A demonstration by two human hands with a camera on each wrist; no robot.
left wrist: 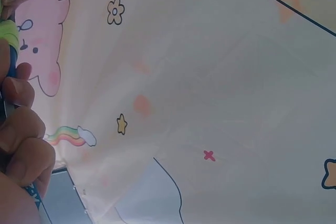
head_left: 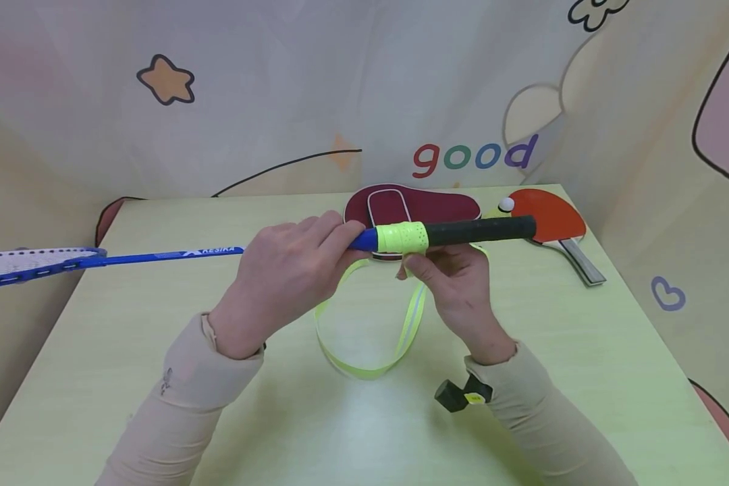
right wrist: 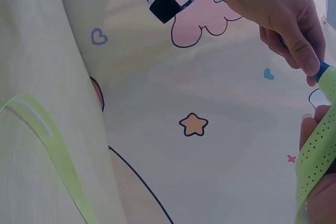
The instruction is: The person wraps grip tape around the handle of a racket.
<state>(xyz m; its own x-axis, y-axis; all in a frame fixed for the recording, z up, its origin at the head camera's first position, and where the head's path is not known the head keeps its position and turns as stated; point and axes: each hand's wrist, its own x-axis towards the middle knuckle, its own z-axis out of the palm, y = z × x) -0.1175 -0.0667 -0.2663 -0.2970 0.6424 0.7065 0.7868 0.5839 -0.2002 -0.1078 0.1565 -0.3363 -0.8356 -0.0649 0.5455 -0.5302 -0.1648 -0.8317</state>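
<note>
My left hand (head_left: 285, 270) grips a blue badminton racket (head_left: 176, 256) around its shaft, just below the handle. In the left wrist view, curled fingers (left wrist: 31, 156) of that hand show at the left edge. Neon-yellow perforated grip tape (head_left: 402, 237) is wound round the blue end of the handle, beside the black handle section (head_left: 486, 230). Under the handle, my right hand (head_left: 464, 290) pinches the tape between thumb and fingers. In the right wrist view the tape strip (right wrist: 317, 150) runs down past that hand. Its loose length hangs in a loop over the table.
On the pale table (head_left: 158, 378), a dark red paddle case (head_left: 437, 202) lies at the back. To its right are a red table tennis paddle (head_left: 547, 209) and a white ball (head_left: 506, 204). A printed curtain (head_left: 279, 88) stands behind.
</note>
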